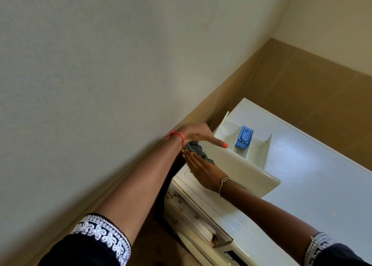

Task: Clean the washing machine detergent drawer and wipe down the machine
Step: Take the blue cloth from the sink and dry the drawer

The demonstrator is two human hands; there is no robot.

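The cream detergent drawer [247, 165] lies pulled out on top of the white washing machine [314, 185], with a blue insert [244, 138] standing in its middle compartment. My left hand [198, 135] grips the drawer's left end, thumb lying along its top edge. My right hand [203, 172] presses a grey cloth [198, 150] flat against the drawer's side wall, fingers stretched out. Most of the cloth is hidden between my two hands.
The empty drawer slot [201, 223] gapes in the machine's front panel below my right arm. A pale wall [90, 74] runs close along the left, and brown tiles [312, 88] stand behind the machine. A narrow dark gap separates the machine from the left wall.
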